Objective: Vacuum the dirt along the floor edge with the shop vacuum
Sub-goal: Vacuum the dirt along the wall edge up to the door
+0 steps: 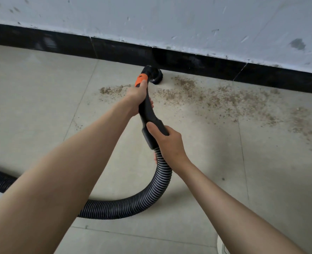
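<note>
Your left hand (137,97) wraps the black wand (147,110) just below its orange collar (141,80), fingers curled round it, thumb along the top. Your right hand (167,142) grips the wand's lower cuff where the ribbed hose (151,191) starts, fingers curled round it too. Round brush nozzle (154,75) sits on the tile floor (41,99), up vs. the black baseboard (197,63). Dirt (215,98) lies scattered along the edge, mostly to the right of the nozzle, w/ a small patch to its left.
</note>
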Demonstrator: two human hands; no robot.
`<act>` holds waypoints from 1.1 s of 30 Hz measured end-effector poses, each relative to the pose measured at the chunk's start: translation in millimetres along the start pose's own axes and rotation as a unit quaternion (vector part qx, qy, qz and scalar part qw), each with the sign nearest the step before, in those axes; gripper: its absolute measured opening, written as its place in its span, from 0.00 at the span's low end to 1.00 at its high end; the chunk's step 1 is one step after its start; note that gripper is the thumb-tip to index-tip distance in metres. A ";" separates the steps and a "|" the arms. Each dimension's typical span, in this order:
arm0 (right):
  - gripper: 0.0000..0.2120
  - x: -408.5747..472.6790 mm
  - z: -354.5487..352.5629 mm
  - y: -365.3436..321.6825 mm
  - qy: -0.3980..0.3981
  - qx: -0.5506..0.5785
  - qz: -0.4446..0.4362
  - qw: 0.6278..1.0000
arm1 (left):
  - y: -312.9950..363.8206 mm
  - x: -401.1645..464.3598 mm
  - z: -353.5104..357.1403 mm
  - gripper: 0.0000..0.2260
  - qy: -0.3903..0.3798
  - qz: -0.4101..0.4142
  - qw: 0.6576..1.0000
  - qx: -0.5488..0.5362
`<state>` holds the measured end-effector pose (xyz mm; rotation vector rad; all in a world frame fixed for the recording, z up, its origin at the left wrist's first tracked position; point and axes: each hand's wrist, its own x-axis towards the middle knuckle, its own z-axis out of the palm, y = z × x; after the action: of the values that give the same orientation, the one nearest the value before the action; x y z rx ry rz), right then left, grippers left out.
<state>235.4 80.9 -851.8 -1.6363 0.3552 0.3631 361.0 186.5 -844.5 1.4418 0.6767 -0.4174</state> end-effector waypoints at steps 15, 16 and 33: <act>0.18 30.8 84.5 -38.2 -0.124 -0.093 -0.018 0.988 | 23.9 10.0 -113.0 0.21 0.142 0.011 0.986 -0.084; 0.18 30.8 84.4 -36.0 -0.124 -0.089 -0.011 0.988 | 20.9 13.1 -113.6 0.22 0.140 0.004 0.987 -0.082; 0.18 24.6 42.7 -8.8 -0.064 -0.001 0.037 0.997 | 10.7 22.6 -52.1 0.21 0.042 -0.015 0.999 -0.031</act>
<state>260.3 123.8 -858.5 -1.5959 0.3179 0.5222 375.9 242.0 -850.6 1.3979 0.7735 -0.3575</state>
